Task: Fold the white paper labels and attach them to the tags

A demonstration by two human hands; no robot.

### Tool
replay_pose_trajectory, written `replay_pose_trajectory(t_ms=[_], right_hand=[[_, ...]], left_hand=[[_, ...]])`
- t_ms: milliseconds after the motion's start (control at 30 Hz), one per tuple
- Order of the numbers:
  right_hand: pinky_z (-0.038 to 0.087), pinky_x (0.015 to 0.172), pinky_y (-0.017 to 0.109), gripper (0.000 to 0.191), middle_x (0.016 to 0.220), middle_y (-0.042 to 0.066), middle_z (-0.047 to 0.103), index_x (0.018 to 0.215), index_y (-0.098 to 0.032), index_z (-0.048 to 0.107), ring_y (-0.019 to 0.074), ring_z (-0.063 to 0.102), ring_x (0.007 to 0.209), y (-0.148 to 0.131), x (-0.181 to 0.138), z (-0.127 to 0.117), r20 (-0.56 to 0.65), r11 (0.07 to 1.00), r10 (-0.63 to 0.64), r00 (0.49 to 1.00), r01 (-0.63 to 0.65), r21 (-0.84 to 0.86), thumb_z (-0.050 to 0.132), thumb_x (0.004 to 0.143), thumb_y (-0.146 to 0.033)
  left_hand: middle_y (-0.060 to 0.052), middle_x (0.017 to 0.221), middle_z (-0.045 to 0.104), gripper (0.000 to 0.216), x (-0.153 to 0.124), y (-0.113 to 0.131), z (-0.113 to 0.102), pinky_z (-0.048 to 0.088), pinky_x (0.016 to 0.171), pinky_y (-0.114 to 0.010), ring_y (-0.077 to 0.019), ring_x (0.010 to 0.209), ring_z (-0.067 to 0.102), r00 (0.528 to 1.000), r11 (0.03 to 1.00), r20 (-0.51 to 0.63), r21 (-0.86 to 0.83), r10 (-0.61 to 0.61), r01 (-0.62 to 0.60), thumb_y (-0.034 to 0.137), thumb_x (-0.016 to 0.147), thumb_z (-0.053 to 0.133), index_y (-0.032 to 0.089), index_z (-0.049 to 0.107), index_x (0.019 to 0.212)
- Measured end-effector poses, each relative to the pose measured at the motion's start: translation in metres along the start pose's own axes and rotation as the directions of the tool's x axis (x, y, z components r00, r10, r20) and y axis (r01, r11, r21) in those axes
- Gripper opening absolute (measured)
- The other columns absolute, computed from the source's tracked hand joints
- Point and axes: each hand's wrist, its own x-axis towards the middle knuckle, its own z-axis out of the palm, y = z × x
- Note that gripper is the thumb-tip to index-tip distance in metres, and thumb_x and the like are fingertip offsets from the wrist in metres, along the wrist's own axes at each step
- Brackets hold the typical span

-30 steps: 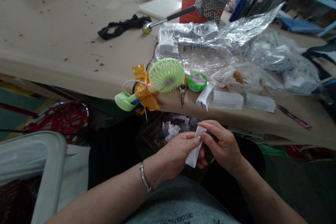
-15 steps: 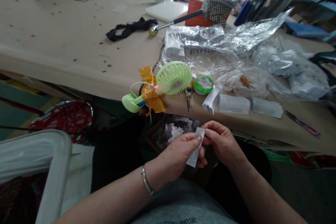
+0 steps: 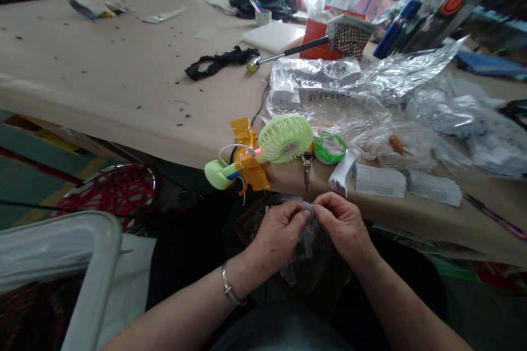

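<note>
My left hand [image 3: 276, 233] and my right hand [image 3: 342, 225] are pressed together in my lap, just below the table's front edge. Both pinch a small white paper label [image 3: 307, 207] between thumb and fingers; only its top edge shows. Under the hands sits a dark box [image 3: 247, 225] holding several folded white slips. A metal bracelet [image 3: 229, 287] circles my left wrist.
On the brown table [image 3: 102, 82] near its edge: a green mini fan [image 3: 285, 138] with yellow tape, a green tape roll [image 3: 330, 147], stacks of white labels [image 3: 381, 180], clear plastic bags [image 3: 329, 88], a black cloth strip [image 3: 220, 61]. A red wire basket [image 3: 111, 192] and grey chair frame [image 3: 82, 263] stand left.
The label hung long from my fingers before; now it is gathered short between both pinching hands, which have closed together. The view has tilted up slightly.
</note>
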Motion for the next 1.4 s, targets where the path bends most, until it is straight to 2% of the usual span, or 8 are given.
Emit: replay_pose_trajectory(t_ms=[133, 333, 567, 767, 1167, 1267, 1333, 1400], right_hand=[[0.034, 0.048, 0.019, 0.013, 0.059, -0.005, 0.048, 0.071, -0.018, 0.056, 0.0073, 0.04, 0.053, -0.002, 0.004, 0.007, -0.062, 0.987, -0.106, 0.992, 0.097, -0.132, 0.056, 0.079, -0.028], [0.038, 0.054, 0.019, 0.009, 0.061, -0.005, 0.052, 0.074, -0.019, 0.057, 0.0079, 0.046, 0.055, 0.0, 0.009, 0.009, -0.09, 0.916, -0.261, 0.961, 0.216, -0.339, 0.054, 0.081, -0.024], [0.04, 0.056, 0.02, 0.008, 0.063, -0.005, 0.053, 0.075, -0.019, 0.056, 0.0087, 0.049, 0.058, 0.001, 0.013, 0.008, -0.097, 0.88, -0.342, 0.935, 0.283, -0.382, 0.053, 0.082, -0.022], [0.041, 0.059, 0.02, 0.009, 0.064, -0.004, 0.054, 0.075, -0.019, 0.056, 0.0091, 0.05, 0.059, 0.002, 0.017, 0.008, -0.088, 0.868, -0.362, 0.928, 0.302, -0.395, 0.053, 0.083, -0.021], [0.043, 0.059, 0.021, 0.01, 0.064, -0.004, 0.057, 0.076, -0.02, 0.057, 0.01, 0.053, 0.059, 0.003, 0.018, 0.01, -0.114, 0.883, -0.353, 0.929, 0.291, -0.367, 0.053, 0.085, -0.024], [0.046, 0.06, 0.021, 0.009, 0.069, -0.002, 0.062, 0.087, -0.02, 0.06, 0.0106, 0.058, 0.062, 0.002, 0.005, 0.006, -0.073, 0.882, -0.352, 0.933, 0.305, -0.36, 0.055, 0.086, -0.026], [0.048, 0.061, 0.021, 0.013, 0.073, -0.002, 0.065, 0.098, -0.021, 0.06, 0.0111, 0.061, 0.063, 0.001, -0.005, -0.003, -0.037, 0.843, -0.393, 0.919, 0.344, -0.414, 0.056, 0.086, -0.025], [0.049, 0.063, 0.022, 0.014, 0.076, -0.002, 0.066, 0.098, -0.022, 0.06, 0.0116, 0.062, 0.065, 0.001, -0.013, -0.016, -0.016, 0.753, -0.489, 0.872, 0.413, -0.513, 0.057, 0.085, -0.021]], left_hand=[[0.0, 0.071, 0.064, 0.017, 0.007, -0.001, -0.006, 0.042, 0.064, -0.022, -0.0119, 0.067, 0.056, 0.991, 0.989, -0.091, 0.127, 0.093, -0.081, 0.023, 0.085, 0.052, 0.016, 0.066, 0.08], [0.001, 0.069, 0.064, 0.018, 0.013, -0.001, -0.009, 0.041, 0.062, -0.02, -0.0102, 0.064, 0.056, 0.975, 0.958, -0.103, 0.232, 0.197, -0.169, 0.02, 0.086, 0.05, 0.016, 0.066, 0.079], [0.002, 0.066, 0.062, 0.019, 0.018, 0.0, -0.009, 0.04, 0.059, -0.018, -0.0087, 0.061, 0.054, 0.961, 0.942, -0.116, 0.259, 0.252, -0.216, 0.021, 0.087, 0.05, 0.016, 0.065, 0.077], [0.003, 0.063, 0.06, 0.019, 0.021, -0.001, -0.009, 0.038, 0.057, -0.018, -0.008, 0.058, 0.052, 0.956, 0.928, -0.132, 0.305, 0.263, -0.214, 0.02, 0.086, 0.051, 0.016, 0.064, 0.072], [0.003, 0.062, 0.06, 0.02, 0.025, -0.001, -0.009, 0.039, 0.057, -0.018, -0.0081, 0.059, 0.052, 0.954, 0.936, -0.143, 0.277, 0.262, -0.216, 0.022, 0.087, 0.051, 0.016, 0.064, 0.072], [0.003, 0.064, 0.061, 0.021, 0.019, 0.0, -0.009, 0.04, 0.057, -0.018, -0.0089, 0.059, 0.053, 0.959, 0.933, -0.116, 0.284, 0.26, -0.219, 0.023, 0.087, 0.05, 0.017, 0.064, 0.074], [0.002, 0.065, 0.062, 0.021, 0.013, -0.003, -0.011, 0.041, 0.058, -0.019, -0.0099, 0.06, 0.055, 0.965, 0.933, -0.099, 0.295, 0.242, -0.204, 0.023, 0.088, 0.05, 0.017, 0.065, 0.075], [0.0, 0.072, 0.067, 0.02, 0.01, -0.01, -0.013, 0.044, 0.063, -0.021, -0.0117, 0.065, 0.06, 0.973, 0.939, -0.085, 0.294, 0.213, -0.18, 0.024, 0.087, 0.05, 0.019, 0.068, 0.081]])
